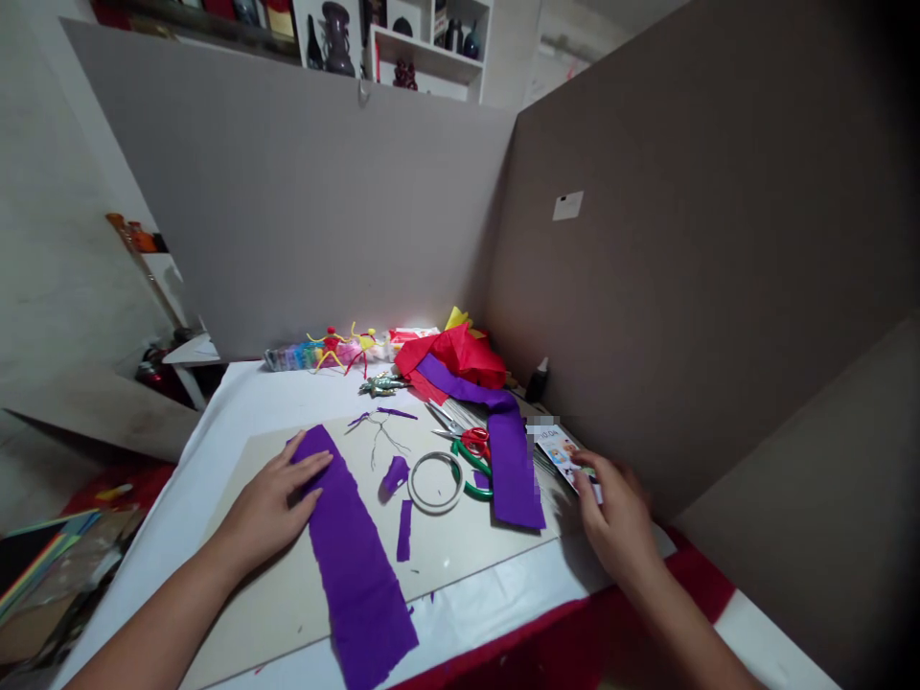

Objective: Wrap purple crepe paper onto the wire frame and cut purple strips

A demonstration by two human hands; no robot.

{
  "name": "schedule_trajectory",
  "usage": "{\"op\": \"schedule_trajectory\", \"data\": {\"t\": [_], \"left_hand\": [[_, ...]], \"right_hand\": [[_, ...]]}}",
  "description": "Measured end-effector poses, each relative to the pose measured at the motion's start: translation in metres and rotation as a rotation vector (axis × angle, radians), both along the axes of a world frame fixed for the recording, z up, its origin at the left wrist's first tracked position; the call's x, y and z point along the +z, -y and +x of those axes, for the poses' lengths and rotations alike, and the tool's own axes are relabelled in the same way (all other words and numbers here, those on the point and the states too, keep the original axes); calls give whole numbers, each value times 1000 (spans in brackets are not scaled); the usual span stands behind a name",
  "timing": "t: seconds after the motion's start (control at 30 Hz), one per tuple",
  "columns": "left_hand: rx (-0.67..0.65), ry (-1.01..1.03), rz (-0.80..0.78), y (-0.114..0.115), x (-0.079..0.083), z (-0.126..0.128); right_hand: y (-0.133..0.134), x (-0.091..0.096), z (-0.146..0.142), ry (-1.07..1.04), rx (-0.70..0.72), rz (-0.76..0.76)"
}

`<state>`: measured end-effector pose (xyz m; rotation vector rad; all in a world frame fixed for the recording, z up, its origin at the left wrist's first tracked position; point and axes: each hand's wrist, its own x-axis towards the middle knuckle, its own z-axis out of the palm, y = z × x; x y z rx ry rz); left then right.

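My left hand [269, 503] lies flat with fingers stretched out on the upper end of a long purple crepe-paper strip [359, 565] that runs down a beige board [460, 546]. My right hand [614, 517] reaches to the right edge of the table, its fingers curled on a small printed card [561, 450]. Between the hands lie a roll of clear tape [435, 482], a small rolled purple piece [395, 474], a narrow purple scrap [404, 530], thin wire [384, 441], and scissors with red and green handles [471, 450].
A second purple strip [507, 450] trails from a heap of red and yellow crepe paper [460, 355] at the back. Pipe-cleaner figures [341, 350] and a small black bottle [538, 379] stand near grey partition walls. Coloured paper sheets [43, 556] lie at far left.
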<state>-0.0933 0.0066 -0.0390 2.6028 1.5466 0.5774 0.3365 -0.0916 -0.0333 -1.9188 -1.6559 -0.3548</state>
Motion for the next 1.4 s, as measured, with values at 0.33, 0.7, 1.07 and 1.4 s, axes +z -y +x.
{"op": "schedule_trajectory", "data": {"t": [0.33, 0.7, 1.07, 1.4], "left_hand": [[-1, -71, -25, -9, -10, 1], [76, -58, -19, -10, -15, -2], [76, -67, -41, -11, -16, -2], [58, -106, -15, -19, -28, -8]], "right_hand": [[-4, -21, 34, 9, -76, -64], [-3, -19, 42, -72, -9, -116], [16, -32, 51, -29, -62, 5], [14, -42, 53, 12, -102, 20]]}}
